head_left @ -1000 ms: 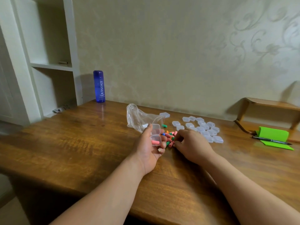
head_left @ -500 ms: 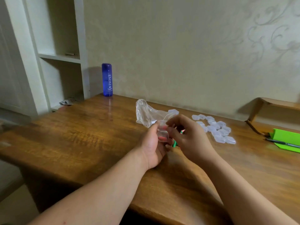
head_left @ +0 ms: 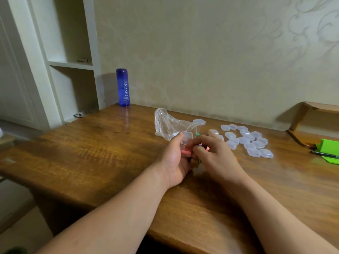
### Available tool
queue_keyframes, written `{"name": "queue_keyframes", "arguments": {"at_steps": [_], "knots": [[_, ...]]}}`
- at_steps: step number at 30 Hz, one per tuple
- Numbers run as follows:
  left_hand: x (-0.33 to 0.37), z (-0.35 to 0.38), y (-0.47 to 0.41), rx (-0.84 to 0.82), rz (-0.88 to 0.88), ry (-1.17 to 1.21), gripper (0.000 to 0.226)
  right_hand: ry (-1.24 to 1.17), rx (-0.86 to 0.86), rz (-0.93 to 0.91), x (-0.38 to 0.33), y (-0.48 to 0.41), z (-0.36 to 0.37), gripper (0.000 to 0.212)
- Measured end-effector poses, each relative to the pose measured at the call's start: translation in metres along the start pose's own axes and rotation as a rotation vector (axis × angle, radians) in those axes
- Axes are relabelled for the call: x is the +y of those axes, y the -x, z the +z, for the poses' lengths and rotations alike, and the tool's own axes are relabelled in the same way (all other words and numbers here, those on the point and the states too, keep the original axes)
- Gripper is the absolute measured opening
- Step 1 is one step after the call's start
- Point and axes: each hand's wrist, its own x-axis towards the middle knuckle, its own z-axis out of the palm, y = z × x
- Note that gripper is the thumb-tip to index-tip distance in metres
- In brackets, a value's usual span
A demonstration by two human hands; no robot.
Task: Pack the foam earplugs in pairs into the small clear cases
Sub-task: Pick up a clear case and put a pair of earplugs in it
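Centrally, a small clear case (head_left: pixel 187 137) is held above the wooden surface (head_left: pixel 102 147) by the left hand (head_left: pixel 175 160), whose thumb and fingers are curled round it. Its lid is seen standing open, tilted up toward the wall. A pink earplug (head_left: pixel 185 153) is seen lying inside the lower half, against the palm.

The right hand (head_left: pixel 217 153) is set just beside the left, its fingers curled and its fingertips (head_left: pixel 197 148) brought against the open case. Specks of colour are seen among those fingers, but whether an earplug is pinched there cannot be told.

Loose earplugs (head_left: pixel 197 134) are partly hidden behind and beneath the two hands; green and orange bits can be made out on the surface.

To the right, well apart from the hands, a cluster of closed cases (head_left: pixel 253 153) is laid flat on the surface. A crumpled clear plastic bag (head_left: pixel 165 123) is found just behind the left hand, with one more case (head_left: pixel 199 122) resting at its right edge.

A blue bottle (head_left: pixel 123 88) is stood upright at the far edge, near the wall. At the far right a green holder (head_left: pixel 329 144) is seen, with a dark pen (head_left: pixel 324 154) lying across it. White shelves (head_left: pixel 71 64) are seen at the left.
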Motion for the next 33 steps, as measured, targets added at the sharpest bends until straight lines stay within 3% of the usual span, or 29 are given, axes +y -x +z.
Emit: {"name": "queue_keyframes", "arguments": {"at_steps": [9,14,17,19,21,24,27,33], "knots": [[-0.002,-0.005,-0.006,0.007,-0.022,-0.004,0.06,-0.032,-0.002,0.023,0.001,-0.001,0.003,0.025],[-0.001,-0.006,-0.006,0.043,-0.028,0.025,0.056,-0.033,0.064,-0.053,-0.002,-0.007,-0.004,0.022],[0.004,-0.006,-0.002,-0.002,-0.046,0.066,0.062,0.081,-0.185,-0.005,-0.009,-0.012,-0.02,0.079],[0.006,-0.005,0.001,-0.041,-0.061,0.089,0.067,0.248,-0.322,-0.01,-0.011,-0.012,-0.022,0.097],[0.006,-0.004,-0.001,-0.057,-0.067,0.086,0.07,0.346,-0.245,-0.062,-0.008,-0.008,-0.02,0.086],[0.002,-0.007,-0.007,-0.028,-0.061,0.068,0.075,0.37,-0.037,-0.247,-0.002,-0.001,-0.013,0.044],[0.0,-0.01,-0.012,-0.023,-0.037,0.03,0.07,0.383,0.032,-0.29,-0.001,0.0,-0.006,0.014],[-0.004,-0.011,-0.016,-0.014,0.024,0.03,0.043,0.29,0.046,-0.146,0.01,-0.005,-0.003,0.02]]}}
